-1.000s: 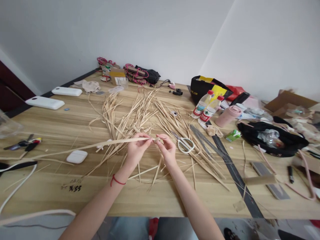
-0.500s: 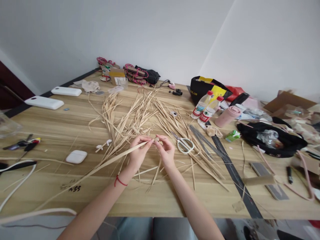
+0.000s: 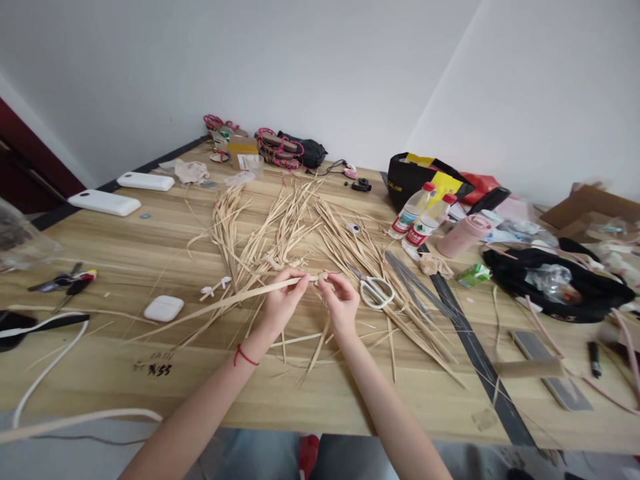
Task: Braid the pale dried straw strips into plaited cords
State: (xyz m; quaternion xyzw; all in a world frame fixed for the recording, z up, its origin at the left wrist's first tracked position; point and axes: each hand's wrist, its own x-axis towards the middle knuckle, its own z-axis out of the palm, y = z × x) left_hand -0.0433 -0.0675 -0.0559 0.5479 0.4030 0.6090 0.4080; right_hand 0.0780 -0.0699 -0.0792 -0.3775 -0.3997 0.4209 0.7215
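A long, pale flat straw strip (image 3: 235, 298) is pinched between the thumb and fingers of my left hand (image 3: 284, 303), its free tail trailing down to the left. My right hand (image 3: 342, 305) grips a small folded or woven straw piece (image 3: 323, 275) at the strip's other end. Both hands nearly meet above the table, and fingers partly hide the small piece. Loose straw strips (image 3: 295, 207) lie spread out beyond my hands. Just right of my right hand rest white-handled scissors (image 3: 377, 292).
Two water bottles (image 3: 420, 223), a pink tumbler (image 3: 464, 235) and a black bag (image 3: 555, 283) stand to the right. A white earphone case (image 3: 164, 309) lies left, with white power banks (image 3: 105, 202) behind it. Dark flat strips (image 3: 405, 277) lie past the scissors.
The view has turned slightly left, so things sit further right. The strip's tail has risen to a flatter slant, and more of the strip shows between my hands.
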